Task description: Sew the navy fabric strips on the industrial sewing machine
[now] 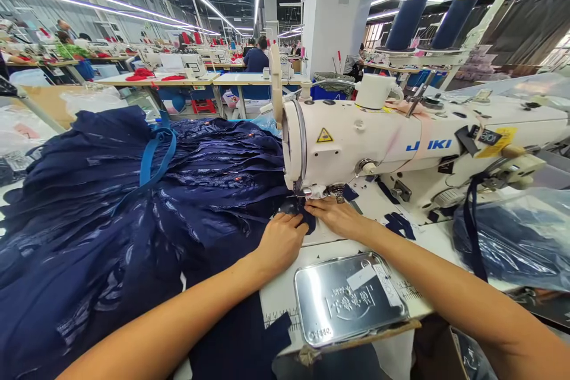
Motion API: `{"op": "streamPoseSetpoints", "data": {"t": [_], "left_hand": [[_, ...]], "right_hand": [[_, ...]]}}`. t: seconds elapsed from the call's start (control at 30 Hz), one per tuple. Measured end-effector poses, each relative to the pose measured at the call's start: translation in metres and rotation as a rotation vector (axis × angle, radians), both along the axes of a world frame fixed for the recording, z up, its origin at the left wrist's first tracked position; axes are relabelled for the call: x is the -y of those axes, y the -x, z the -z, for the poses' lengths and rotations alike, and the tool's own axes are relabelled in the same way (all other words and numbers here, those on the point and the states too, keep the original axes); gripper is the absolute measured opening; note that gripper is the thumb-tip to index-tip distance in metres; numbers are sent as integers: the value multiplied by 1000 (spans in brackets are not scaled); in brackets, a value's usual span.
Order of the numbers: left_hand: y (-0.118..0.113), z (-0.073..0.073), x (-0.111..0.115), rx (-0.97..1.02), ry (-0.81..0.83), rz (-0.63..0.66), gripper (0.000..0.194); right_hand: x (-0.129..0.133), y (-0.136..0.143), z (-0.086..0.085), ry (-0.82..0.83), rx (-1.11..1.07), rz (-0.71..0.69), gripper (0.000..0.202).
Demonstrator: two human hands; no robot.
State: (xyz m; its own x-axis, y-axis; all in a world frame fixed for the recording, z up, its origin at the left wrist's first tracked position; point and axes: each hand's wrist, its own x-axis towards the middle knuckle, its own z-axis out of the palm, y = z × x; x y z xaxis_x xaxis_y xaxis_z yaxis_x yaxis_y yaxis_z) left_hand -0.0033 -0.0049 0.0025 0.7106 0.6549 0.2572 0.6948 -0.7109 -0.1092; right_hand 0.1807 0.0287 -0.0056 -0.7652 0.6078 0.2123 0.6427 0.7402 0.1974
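A white JUKI sewing machine (342,136) has its needle area above a piece of navy fabric (308,221). Left of the needle, my left hand (285,236) has its fingers curled down on this fabric, gripping its near edge. My right hand (336,217) lies with fingers stretched out, their tips touching the fabric close to the presser foot. The needle tip is hidden from view. A large bundle of navy garments (214,172), tied round with a blue strap (158,157), spreads to the left of my left hand.
A shiny metal tin lid (351,303) lies at the table's front edge between my forearms. Navy scraps (399,225) are scattered right of the needle. A clear plastic bag (512,237) stands at right. Two navy thread cones (405,21) rise behind the machine. Other people work farther back.
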Motion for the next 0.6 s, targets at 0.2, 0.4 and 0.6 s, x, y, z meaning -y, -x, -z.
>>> {"op": "streamPoseSetpoints", "data": {"t": [0.2,0.4,0.6], "left_hand": [[-2,0,-5,12,-28,4,17],[-2,0,-8,17,-39,18,19],[-1,1,-4,44,-71,25,20]], "right_hand": [[1,2,-5,18,11,41,40],[-5,1,2,14,-56,54,39],[-9,1,7,0,-125,40,37]]}}
